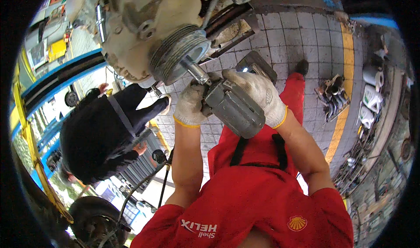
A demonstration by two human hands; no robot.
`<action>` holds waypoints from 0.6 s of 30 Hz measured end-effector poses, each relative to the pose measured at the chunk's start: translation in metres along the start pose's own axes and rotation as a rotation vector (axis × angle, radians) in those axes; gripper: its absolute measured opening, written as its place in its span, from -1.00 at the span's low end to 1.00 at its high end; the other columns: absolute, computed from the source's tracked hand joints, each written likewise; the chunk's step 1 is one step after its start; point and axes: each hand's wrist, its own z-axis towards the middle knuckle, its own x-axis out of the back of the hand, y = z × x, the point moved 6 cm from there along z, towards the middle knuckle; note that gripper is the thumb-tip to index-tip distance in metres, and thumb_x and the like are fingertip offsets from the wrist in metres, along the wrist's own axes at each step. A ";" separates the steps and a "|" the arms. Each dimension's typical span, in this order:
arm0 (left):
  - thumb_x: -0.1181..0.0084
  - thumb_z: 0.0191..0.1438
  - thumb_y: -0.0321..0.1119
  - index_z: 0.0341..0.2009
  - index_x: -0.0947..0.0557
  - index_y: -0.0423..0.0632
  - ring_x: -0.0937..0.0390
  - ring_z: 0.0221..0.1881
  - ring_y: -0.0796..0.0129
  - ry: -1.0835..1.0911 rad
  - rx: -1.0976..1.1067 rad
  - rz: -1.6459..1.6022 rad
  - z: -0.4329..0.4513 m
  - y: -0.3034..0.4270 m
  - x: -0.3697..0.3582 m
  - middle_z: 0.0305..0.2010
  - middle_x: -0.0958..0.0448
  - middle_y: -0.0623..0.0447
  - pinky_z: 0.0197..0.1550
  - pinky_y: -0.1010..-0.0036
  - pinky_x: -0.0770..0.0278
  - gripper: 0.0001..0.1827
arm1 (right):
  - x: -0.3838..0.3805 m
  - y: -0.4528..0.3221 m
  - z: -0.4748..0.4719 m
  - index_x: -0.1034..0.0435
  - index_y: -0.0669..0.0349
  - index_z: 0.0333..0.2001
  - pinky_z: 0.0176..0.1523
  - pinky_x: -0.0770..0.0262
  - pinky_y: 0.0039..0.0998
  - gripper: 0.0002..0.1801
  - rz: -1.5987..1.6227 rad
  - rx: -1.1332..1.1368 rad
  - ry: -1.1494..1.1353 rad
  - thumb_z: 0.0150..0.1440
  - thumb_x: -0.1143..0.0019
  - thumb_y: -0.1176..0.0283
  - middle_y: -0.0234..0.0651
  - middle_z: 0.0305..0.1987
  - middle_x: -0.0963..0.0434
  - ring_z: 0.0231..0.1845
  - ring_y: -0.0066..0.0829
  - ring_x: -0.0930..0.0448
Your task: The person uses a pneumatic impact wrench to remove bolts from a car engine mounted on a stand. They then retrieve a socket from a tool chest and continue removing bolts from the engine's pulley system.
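Observation:
I hold a dark grey impact wrench point(234, 108) with both gloved hands. My left hand point(191, 102) grips the nose end of its housing. My right hand point(259, 89) is closed around it from the other side, with the fingers partly hidden. A chrome socket point(197, 71) on the wrench reaches into the middle of a ribbed crankshaft pulley point(175, 52). How the socket sits on the bolt is hidden inside the hub. Behind the pulley is a dirty, pale metal engine point(144, 18). A black block point(257, 66), perhaps the wrench's battery, shows beyond my right hand.
At left a person in dark clothes point(101, 133) bends close to the engine. Blue lift beams point(62, 72) and a yellow bar point(39, 162) run past there. A wheel point(98, 220) stands at lower left. Metal parts point(333, 97) lie on the tiled floor point(315, 51) at right.

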 end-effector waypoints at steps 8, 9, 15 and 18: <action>-0.43 0.14 0.01 0.16 -0.64 -0.20 -0.75 -0.09 0.08 -0.081 0.023 -0.061 0.002 0.002 0.022 0.06 -0.71 -0.18 -0.16 0.26 -0.77 -0.35 | -0.009 0.006 -0.007 -0.41 0.10 0.30 -0.01 -0.64 -0.14 -0.39 0.100 -0.082 -0.002 0.17 -0.23 0.25 -0.07 -0.05 -0.65 -0.06 0.00 -0.70; -0.45 0.12 0.01 0.17 -0.63 -0.21 -0.74 -0.07 0.07 -0.073 0.026 -0.066 0.000 0.004 0.020 0.07 -0.70 -0.19 -0.13 0.26 -0.77 -0.33 | -0.009 0.002 -0.006 -0.39 0.06 0.33 -0.03 -0.66 -0.16 -0.37 0.110 -0.065 0.024 0.17 -0.24 0.24 -0.08 -0.06 -0.65 -0.08 -0.02 -0.71; -0.48 0.12 -0.08 0.27 -0.55 -0.25 -0.68 0.11 0.02 -0.155 -0.163 0.369 0.002 0.018 0.015 0.18 -0.65 -0.21 0.08 0.20 -0.70 -0.26 | -0.011 0.000 -0.015 -0.39 0.19 0.30 0.03 -0.63 -0.16 -0.34 0.155 -0.038 0.072 0.11 -0.29 0.31 -0.10 0.06 -0.62 0.03 -0.05 -0.66; -0.47 0.14 -0.09 0.32 -0.51 -0.29 -0.65 0.19 -0.02 -0.291 -0.017 -0.106 0.003 0.017 0.006 0.23 -0.63 -0.24 0.27 0.06 -0.62 -0.22 | -0.016 0.005 -0.025 -0.33 0.15 0.40 0.14 -0.61 -0.20 -0.24 0.245 0.037 0.138 0.14 -0.33 0.20 -0.13 0.22 -0.56 0.13 -0.10 -0.64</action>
